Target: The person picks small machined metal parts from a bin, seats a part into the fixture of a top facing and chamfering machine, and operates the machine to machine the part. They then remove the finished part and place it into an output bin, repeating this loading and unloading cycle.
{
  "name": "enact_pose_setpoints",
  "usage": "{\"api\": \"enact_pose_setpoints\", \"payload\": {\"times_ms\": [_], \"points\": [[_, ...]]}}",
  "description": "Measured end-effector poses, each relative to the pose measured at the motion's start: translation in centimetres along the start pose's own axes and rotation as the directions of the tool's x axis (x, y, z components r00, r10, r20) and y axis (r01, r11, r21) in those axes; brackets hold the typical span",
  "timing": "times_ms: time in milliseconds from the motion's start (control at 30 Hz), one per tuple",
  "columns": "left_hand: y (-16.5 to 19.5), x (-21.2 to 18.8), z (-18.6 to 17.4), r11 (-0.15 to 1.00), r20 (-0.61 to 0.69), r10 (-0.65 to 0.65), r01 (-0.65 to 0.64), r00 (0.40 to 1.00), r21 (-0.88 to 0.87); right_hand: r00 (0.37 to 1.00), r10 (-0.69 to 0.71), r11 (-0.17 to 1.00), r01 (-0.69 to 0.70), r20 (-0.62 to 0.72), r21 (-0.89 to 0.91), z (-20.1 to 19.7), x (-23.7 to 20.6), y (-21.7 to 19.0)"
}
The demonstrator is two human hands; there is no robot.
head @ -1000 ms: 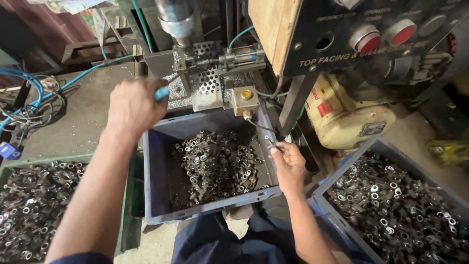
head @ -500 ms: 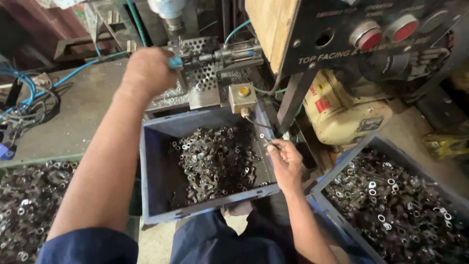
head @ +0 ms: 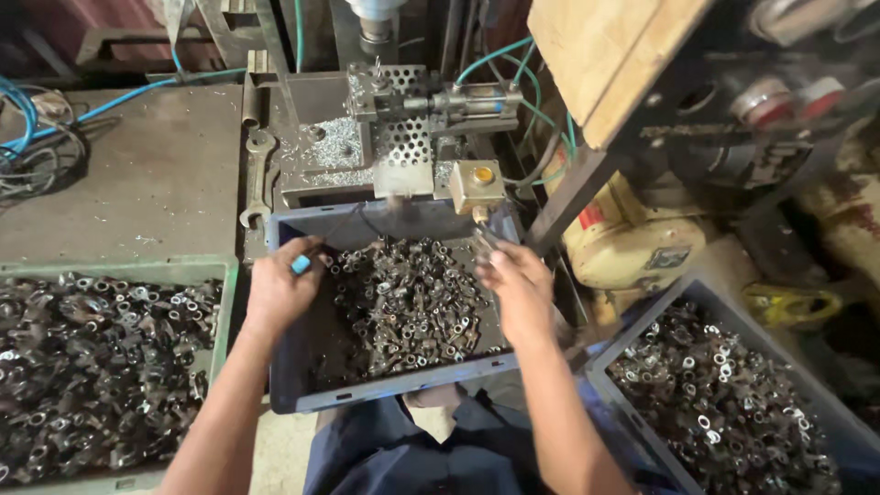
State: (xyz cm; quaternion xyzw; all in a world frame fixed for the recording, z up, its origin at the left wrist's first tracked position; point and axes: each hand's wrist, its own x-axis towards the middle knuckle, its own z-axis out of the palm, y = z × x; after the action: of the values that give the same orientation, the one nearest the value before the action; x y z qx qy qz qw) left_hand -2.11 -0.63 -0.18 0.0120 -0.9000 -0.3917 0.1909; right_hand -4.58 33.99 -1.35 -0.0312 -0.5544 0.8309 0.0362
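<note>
My left hand (head: 278,295) hovers over the left side of a blue-grey crate (head: 385,392) and grips a small tool with a blue handle (head: 301,264). The tool's thin tip points toward the crate's back wall. Several small dark metal parts (head: 403,312) lie heaped in the crate. My right hand (head: 519,286) is at the crate's back right corner, fingers curled on a small dark metal piece (head: 486,242). Just behind the crate stands the machine's clamp fixture (head: 403,99) with a perforated plate.
A green crate (head: 225,302) of dark metal parts sits at the left, and a blue-grey crate (head: 642,321) of ring-like parts at the right. A wrench (head: 257,174), a yellow-buttoned box (head: 477,176), a yellow motor (head: 632,247) and blue hoses (head: 137,90) surround the machine.
My left hand has come down from the machine's fixture to the left side of the middle crate, still holding the blue-handled tool. My right hand stayed near the crate's back right corner.
</note>
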Motion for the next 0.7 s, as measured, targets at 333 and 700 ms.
{"api": "enact_pose_setpoints", "payload": {"times_ms": [333, 700], "points": [[0.7, 0.3, 0.2, 0.998, 0.000, 0.029, -0.029, 1.000, 0.054, 0.998, 0.030, 0.989, -0.038, 0.059, 0.144, 15.0, 13.2, 2.0], [1.0, 0.6, -0.2, 0.999, 0.010, 0.048, -0.048, 0.999, 0.008, 1.000, -0.022, 0.957, 0.021, -0.001, 0.289, 17.4, 20.6, 5.5]]}}
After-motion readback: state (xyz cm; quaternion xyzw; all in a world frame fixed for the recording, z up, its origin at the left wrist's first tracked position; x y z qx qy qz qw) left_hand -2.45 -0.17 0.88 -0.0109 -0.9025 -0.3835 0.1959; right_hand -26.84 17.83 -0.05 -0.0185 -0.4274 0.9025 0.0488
